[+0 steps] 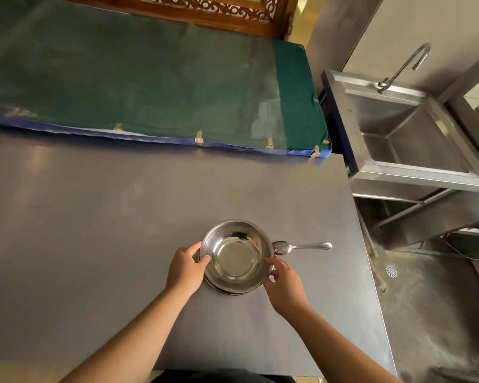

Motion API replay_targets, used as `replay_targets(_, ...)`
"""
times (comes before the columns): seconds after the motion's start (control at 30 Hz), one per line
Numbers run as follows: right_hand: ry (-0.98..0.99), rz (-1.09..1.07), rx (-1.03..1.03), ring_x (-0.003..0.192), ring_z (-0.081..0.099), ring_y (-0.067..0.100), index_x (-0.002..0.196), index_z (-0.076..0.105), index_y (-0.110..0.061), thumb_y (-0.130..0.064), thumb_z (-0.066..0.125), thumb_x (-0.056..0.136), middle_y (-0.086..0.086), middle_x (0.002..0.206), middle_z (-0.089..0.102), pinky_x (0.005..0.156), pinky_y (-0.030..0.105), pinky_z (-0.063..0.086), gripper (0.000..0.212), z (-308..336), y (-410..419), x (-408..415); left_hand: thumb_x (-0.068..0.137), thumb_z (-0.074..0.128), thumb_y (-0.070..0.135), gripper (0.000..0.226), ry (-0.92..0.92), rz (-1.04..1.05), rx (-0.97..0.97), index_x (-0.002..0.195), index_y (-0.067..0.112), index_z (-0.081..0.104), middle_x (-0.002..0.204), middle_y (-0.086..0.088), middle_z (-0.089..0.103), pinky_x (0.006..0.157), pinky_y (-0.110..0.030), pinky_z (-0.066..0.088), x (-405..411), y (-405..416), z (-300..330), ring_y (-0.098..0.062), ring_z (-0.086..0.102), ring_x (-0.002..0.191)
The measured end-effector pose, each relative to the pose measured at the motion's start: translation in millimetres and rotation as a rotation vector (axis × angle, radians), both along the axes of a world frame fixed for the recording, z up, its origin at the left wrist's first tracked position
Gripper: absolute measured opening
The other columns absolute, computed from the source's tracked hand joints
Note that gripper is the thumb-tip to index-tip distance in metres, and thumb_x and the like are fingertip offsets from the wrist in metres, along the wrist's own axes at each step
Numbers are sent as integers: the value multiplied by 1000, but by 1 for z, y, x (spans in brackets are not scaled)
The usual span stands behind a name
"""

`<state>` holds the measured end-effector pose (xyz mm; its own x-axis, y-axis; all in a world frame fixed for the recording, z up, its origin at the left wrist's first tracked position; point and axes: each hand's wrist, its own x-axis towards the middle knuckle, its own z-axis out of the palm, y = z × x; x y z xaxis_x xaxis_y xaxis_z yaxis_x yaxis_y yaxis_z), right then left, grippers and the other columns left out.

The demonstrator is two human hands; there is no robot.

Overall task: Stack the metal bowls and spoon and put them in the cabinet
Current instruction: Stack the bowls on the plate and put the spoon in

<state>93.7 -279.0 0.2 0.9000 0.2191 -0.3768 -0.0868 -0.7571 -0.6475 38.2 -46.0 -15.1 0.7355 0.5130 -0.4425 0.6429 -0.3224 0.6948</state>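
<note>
A stack of shiny metal bowls [236, 258] stands on the grey table [94, 217], the top bowl nested in the ones under it. My left hand [187, 269] grips the stack's left rim, thumb over the edge. My right hand [284, 286] touches the right rim with its fingertips. A metal spoon [302, 246] lies flat on the table just right of the bowls, its handle pointing right, apart from both hands. No cabinet shows in the view.
A green padded mat [150, 87] with a blue edge lies across the far side of the table. To the right stand a steel sink [415, 139] with a tap [404, 67] and a steel floor with a drain [391, 271]. The table's right edge runs close to the spoon.
</note>
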Motion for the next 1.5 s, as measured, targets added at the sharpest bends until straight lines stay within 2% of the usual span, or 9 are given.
replay_targets(0.13,3,-12,0,107,60,13,126,61,-32,-14,63,88,-11,119,61,87,22,46,42,-4,0,-2,93,64,27,54,-3,5,-35,145,28,49,129,-7,56,89,-27,41,-2,-2,-5,-22,57,110)
replay_targets(0.2,2,15,8,110,58,15,127,60,-35,-13,61,88,-15,118,57,91,27,48,44,-6,3,-4,92,66,22,58,1,30,-94,147,25,48,130,-9,62,96,-36,50,-2,-3,-9,-27,62,114)
replay_targets(0.27,-7,32,16,113,55,15,127,60,-35,-13,60,88,-14,124,55,95,31,49,45,-8,4,-4,91,67,17,59,-12,63,-129,146,23,49,128,-9,66,94,-45,55,0,-5,-10,-29,65,111)
replay_targets(0.53,-80,50,17,104,55,5,124,61,-31,-17,64,92,-11,125,54,87,22,47,35,-7,-11,20,90,60,9,54,-8,160,-217,140,28,55,110,-5,69,85,-48,59,6,-6,-11,-29,69,96)
replay_targets(0.77,-180,150,-137,115,55,26,125,62,-17,-9,62,92,6,123,59,91,31,45,34,-2,-33,70,91,58,10,49,17,173,-183,138,24,56,108,-4,70,86,-49,58,14,-5,-14,-30,69,93)
replay_targets(0.9,-175,233,-276,123,48,28,133,57,-16,-11,57,94,8,129,55,91,40,49,39,-3,-46,93,91,57,9,47,21,182,-170,136,23,57,103,-3,71,85,-49,58,20,-6,-15,-29,69,92)
replay_targets(1.17,-173,374,-481,121,47,26,131,59,-19,-7,53,92,4,127,57,88,40,50,41,-22,-63,112,89,54,14,41,41,186,-110,129,22,61,89,5,71,69,-30,51,31,-13,-9,-21,67,80)
replay_targets(1.37,-242,446,-586,112,51,26,121,62,-20,-18,52,97,4,117,59,84,38,47,26,-30,-68,112,86,56,19,42,30,182,-108,128,25,61,83,10,70,62,-26,47,36,-16,-6,-15,66,78)
replay_targets(1.5,-246,487,-682,102,54,25,108,60,-19,-13,46,94,3,107,59,76,35,43,21,-28,-74,106,85,58,20,39,31,169,-107,123,29,63,81,10,71,61,-26,46,35,-17,-4,-12,66,75)
